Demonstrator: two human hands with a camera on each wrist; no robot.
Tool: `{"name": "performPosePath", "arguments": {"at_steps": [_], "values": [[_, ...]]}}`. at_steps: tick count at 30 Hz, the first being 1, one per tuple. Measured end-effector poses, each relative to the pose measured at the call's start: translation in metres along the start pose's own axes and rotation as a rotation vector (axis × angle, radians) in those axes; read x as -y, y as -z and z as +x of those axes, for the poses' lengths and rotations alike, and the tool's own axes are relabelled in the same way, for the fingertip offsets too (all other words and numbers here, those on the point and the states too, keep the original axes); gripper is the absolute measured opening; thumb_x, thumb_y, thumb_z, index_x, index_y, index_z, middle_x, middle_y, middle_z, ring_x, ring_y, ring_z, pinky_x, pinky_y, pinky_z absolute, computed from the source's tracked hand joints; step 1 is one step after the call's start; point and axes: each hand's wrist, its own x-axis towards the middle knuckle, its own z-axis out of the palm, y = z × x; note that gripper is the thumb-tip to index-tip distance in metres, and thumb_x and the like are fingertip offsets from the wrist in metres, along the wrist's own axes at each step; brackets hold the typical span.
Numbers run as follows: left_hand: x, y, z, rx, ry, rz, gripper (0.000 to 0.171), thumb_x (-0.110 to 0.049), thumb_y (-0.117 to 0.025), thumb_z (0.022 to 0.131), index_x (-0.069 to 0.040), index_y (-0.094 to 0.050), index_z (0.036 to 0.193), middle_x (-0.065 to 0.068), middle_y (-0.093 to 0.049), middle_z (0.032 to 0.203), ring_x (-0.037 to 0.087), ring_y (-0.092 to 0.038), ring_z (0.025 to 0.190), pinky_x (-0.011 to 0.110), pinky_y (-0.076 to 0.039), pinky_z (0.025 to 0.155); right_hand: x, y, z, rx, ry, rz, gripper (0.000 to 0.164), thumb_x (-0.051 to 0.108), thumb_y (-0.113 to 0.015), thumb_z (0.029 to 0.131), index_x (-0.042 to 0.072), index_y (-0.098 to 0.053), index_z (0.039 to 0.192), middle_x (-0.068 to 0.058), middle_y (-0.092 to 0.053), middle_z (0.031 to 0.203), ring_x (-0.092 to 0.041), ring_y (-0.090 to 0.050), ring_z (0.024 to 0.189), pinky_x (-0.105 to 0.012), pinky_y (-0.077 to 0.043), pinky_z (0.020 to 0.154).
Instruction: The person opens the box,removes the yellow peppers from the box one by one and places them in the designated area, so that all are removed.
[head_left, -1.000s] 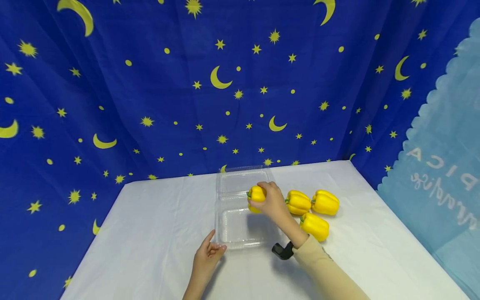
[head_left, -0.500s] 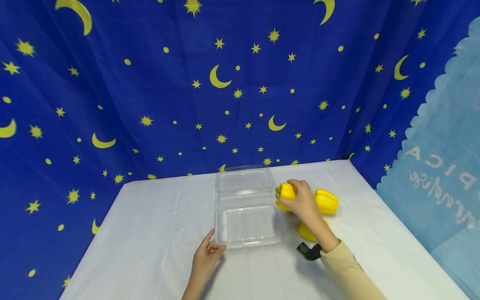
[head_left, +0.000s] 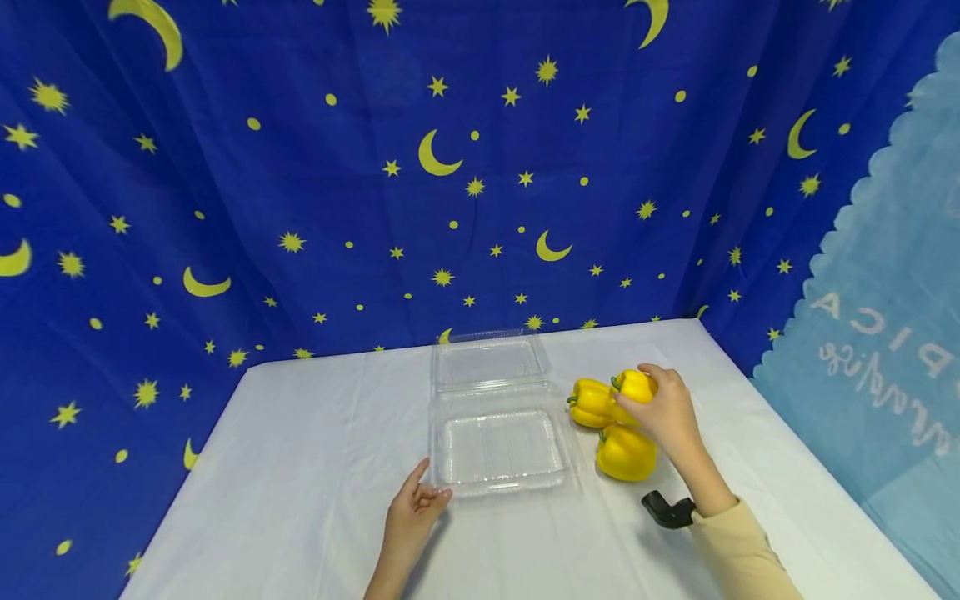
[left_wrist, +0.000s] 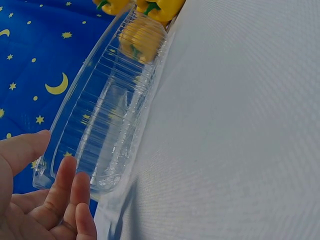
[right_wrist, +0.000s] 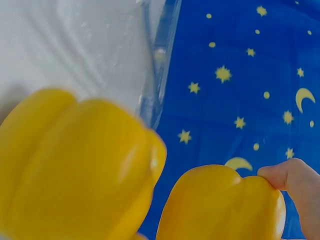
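Observation:
My right hand (head_left: 666, 408) grips a yellow bell pepper (head_left: 632, 385), green stem to the left, over the right side of the table. In the right wrist view a fingertip presses on that pepper (right_wrist: 220, 205), beside a larger-looking pepper (right_wrist: 75, 165) close to the camera. Two more yellow bell peppers show by the hand: one to its left (head_left: 589, 402), another in front (head_left: 626, 454). The clear plastic clamshell container (head_left: 501, 487) lies unfolded, lid toward the back. My left hand (head_left: 412, 517) rests at its front left corner, fingers loosely bent, thumb and fingertips at the rim (left_wrist: 42, 180).
A white cloth covers the table (head_left: 322, 467). Behind it hangs a blue curtain (head_left: 337, 167) with yellow moons and stars, and a light blue cloth (head_left: 892, 292) with lettering hangs at the right. A black bracket (head_left: 667, 510) sits at my right wrist.
My right hand has carried the bell pepper rightward from above the container to the other peppers, hiding the one farthest right. The left hand has stayed at the container's corner.

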Motion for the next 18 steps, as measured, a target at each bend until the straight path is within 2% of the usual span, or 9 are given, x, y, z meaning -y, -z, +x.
{"name": "performPosePath", "arguments": {"at_steps": [7, 11, 18], "values": [[-0.001, 0.000, -0.002, 0.003, 0.010, 0.006, 0.070, -0.008, -0.071, 0.083, 0.009, -0.036, 0.141, 0.005, -0.061, 0.083, -0.002, -0.052, 0.067, 0.013, -0.048, 0.062, -0.024, 0.013, -0.006, -0.046, -0.049, -0.021, 0.064, 0.023, -0.071, 0.082, -0.010, -0.046, 0.130, -0.034, -0.048, 0.120, -0.045, -0.048, 0.108, -0.058, -0.044, 0.096], [-0.001, 0.000, -0.001, 0.005, 0.019, 0.030, 0.070, -0.010, -0.071, 0.083, 0.007, -0.036, 0.142, 0.006, -0.061, 0.084, -0.001, -0.053, 0.068, 0.013, -0.048, 0.063, -0.037, 0.019, -0.011, -0.081, -0.065, -0.036, 0.063, 0.022, -0.070, 0.082, -0.011, -0.046, 0.129, -0.035, -0.049, 0.117, -0.046, -0.048, 0.105, -0.058, -0.045, 0.092], [-0.001, 0.000, 0.000, 0.006, 0.019, 0.021, 0.070, -0.010, -0.071, 0.083, 0.007, -0.036, 0.142, 0.006, -0.061, 0.084, 0.000, -0.053, 0.069, 0.013, -0.049, 0.063, -0.058, 0.024, -0.022, -0.079, -0.116, -0.056, 0.062, 0.022, -0.070, 0.082, -0.013, -0.046, 0.128, -0.035, -0.048, 0.114, -0.045, -0.047, 0.101, -0.058, -0.043, 0.090]]}}
